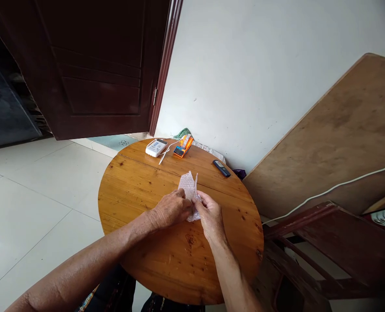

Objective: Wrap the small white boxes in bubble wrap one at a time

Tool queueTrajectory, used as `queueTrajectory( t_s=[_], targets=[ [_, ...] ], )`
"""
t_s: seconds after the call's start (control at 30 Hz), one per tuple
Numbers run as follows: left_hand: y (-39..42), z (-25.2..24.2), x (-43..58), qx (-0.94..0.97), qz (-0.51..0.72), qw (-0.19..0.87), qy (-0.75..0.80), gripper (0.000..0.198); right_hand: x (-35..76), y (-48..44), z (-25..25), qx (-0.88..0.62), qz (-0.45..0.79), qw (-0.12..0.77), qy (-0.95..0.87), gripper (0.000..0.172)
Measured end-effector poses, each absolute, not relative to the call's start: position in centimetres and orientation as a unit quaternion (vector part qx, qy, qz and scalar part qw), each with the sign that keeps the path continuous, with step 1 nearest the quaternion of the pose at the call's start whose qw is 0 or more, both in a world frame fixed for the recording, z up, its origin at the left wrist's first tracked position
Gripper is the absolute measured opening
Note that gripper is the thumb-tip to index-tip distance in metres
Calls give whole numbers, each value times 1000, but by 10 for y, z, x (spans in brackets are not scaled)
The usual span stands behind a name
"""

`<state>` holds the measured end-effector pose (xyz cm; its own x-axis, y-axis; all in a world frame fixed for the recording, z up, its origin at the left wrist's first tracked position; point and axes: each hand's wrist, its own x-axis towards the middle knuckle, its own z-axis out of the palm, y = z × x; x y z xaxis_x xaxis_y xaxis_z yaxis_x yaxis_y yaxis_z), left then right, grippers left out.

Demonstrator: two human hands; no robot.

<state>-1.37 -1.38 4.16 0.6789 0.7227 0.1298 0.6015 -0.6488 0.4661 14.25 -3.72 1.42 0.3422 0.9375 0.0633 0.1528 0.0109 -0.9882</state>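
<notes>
A piece of clear bubble wrap (187, 183), partly folded, is held between both hands above the middle of the round wooden table (130, 190). My left hand (173, 207) grips its left side with the fingers curled in. On the right side, my right hand (210, 212) pinches the wrap between thumb and fingers. One narrow flap sticks up near the right fingertips. Whether anything lies inside the wrap is hidden by my fingers.
Toward the table's far edge lie a white box-shaped device (156, 148) with a white cable (166, 152), an orange tape dispenser (183, 146) and a dark remote control (221, 168). Behind stand a white wall (231, 86) and a dark red door (101, 95). A wooden chair (338, 247) is at right.
</notes>
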Motion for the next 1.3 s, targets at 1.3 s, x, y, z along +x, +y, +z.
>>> queueTrajectory(
  t_s=[1.3],
  targets=[
    [9,24,-11,813,232,365,390,51,188,-6,41,-540,146,391,-730,47]
  ],
)
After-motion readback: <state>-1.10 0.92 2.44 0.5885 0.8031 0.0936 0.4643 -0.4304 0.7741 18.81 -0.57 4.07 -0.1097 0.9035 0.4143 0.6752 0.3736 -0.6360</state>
